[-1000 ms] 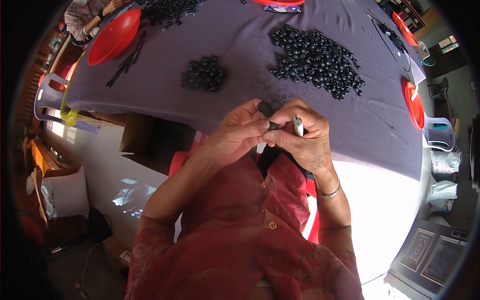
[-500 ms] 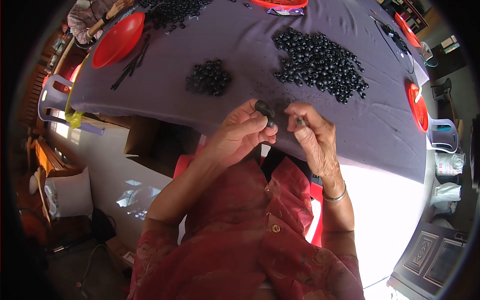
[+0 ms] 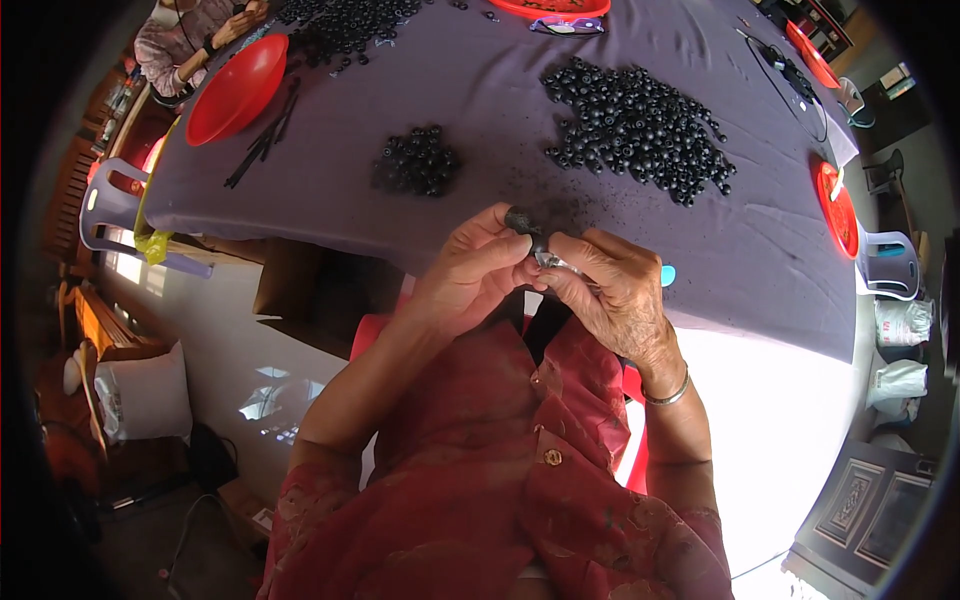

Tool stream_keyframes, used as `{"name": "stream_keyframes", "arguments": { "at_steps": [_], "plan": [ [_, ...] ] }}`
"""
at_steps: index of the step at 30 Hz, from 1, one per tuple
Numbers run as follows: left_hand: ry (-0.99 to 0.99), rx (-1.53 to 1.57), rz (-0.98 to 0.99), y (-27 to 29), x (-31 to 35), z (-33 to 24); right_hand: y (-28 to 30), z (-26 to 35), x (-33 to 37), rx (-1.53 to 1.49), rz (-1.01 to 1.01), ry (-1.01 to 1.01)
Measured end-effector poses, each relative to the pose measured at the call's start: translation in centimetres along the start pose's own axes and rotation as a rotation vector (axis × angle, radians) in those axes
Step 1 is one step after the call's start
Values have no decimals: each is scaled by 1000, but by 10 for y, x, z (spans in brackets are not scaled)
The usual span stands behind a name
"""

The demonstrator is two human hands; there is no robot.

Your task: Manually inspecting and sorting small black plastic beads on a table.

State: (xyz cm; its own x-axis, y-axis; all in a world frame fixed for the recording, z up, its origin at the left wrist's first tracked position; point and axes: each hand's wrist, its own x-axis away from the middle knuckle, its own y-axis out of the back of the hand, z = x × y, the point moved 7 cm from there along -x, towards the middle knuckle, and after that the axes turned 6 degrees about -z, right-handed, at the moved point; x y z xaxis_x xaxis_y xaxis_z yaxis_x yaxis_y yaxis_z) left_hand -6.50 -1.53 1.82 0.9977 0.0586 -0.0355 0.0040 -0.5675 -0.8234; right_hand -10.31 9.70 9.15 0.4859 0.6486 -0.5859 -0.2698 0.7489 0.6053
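Note:
My left hand [image 3: 472,275] pinches a small round black piece [image 3: 521,219] between thumb and fingertips, at the near edge of the table. My right hand [image 3: 612,291] meets it from the right and grips a thin tool with a silvery tip [image 3: 552,260] and a turquoise end [image 3: 667,275]. The tip touches the black piece. A large heap of the same black round pieces [image 3: 640,130] lies beyond my right hand. A smaller heap [image 3: 416,162] lies beyond my left hand.
A purple cloth [image 3: 480,90] covers the table. A red bowl [image 3: 236,88] and black sticks [image 3: 262,146] lie at far left, where another person's hands [image 3: 232,24] work. Red plates [image 3: 838,207] sit along the right edge, plastic chairs [image 3: 888,262] beside it.
Both hands have stayed together at the table edge, shifting slightly. The tool's white shaft, upright a second ago, is now mostly hidden inside my right hand.

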Motion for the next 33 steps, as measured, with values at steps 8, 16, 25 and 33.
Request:
{"name": "stream_keyframes", "arguments": {
  "at_steps": [8,16,25,33],
  "plan": [
    [-10,-61,-10,5,1,-2,-3,-4,2,-69,-51,-60],
    [97,-407,-7,-2,8,15,13,-58,-3,33,-230,-380],
    [99,-82,-33,11,-1,15,11,-58,6,-213,-83,-461],
    [93,-111,-76,16,2,13,-11,-11,0,-346,37,-344]
  ]
}}
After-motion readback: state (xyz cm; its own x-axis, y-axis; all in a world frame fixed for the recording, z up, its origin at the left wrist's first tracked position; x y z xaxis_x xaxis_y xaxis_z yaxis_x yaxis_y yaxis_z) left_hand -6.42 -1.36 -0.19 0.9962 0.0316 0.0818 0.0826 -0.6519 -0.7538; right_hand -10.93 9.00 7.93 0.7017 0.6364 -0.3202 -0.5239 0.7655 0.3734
